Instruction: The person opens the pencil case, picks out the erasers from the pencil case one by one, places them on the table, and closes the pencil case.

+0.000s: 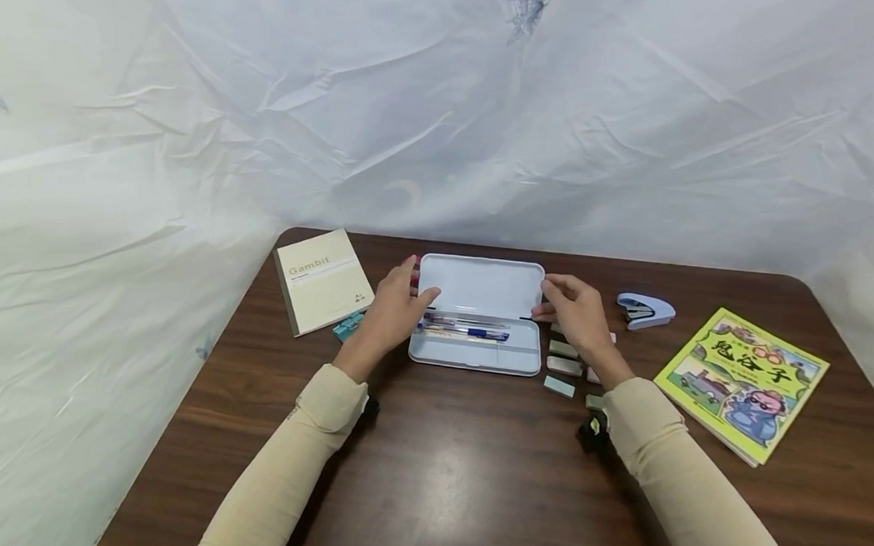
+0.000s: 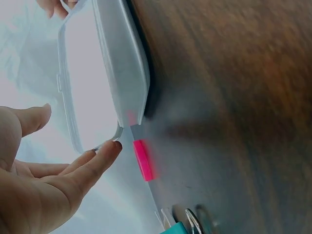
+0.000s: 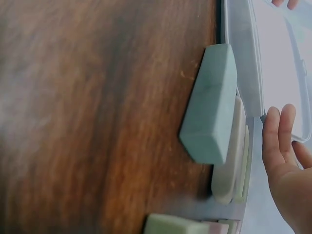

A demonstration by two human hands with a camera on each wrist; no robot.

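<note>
A white pencil case (image 1: pixel 469 354) lies open at the middle of the dark wooden table, its lid (image 1: pixel 481 284) raised at the back and several pens (image 1: pixel 467 332) in the tray. My left hand (image 1: pixel 397 308) is at the lid's left end; in the left wrist view a fingertip (image 2: pixel 109 148) touches the lid's corner (image 2: pixel 92 83), the thumb standing apart. My right hand (image 1: pixel 573 311) is at the lid's right end, with fairly straight fingers (image 3: pixel 278 136) beside the lid's edge (image 3: pixel 278 53). A small pink piece (image 2: pixel 143 160) lies next to the case's left corner.
A beige "Gambit" notebook (image 1: pixel 321 280) and teal binder clips (image 1: pixel 347 326) lie to the left. Several pastel erasers (image 1: pixel 565 366) sit right of the case, one green (image 3: pixel 212 112). A stapler (image 1: pixel 645 311) and a colourful book (image 1: pixel 741 383) lie farther right. White sheeting surrounds the table.
</note>
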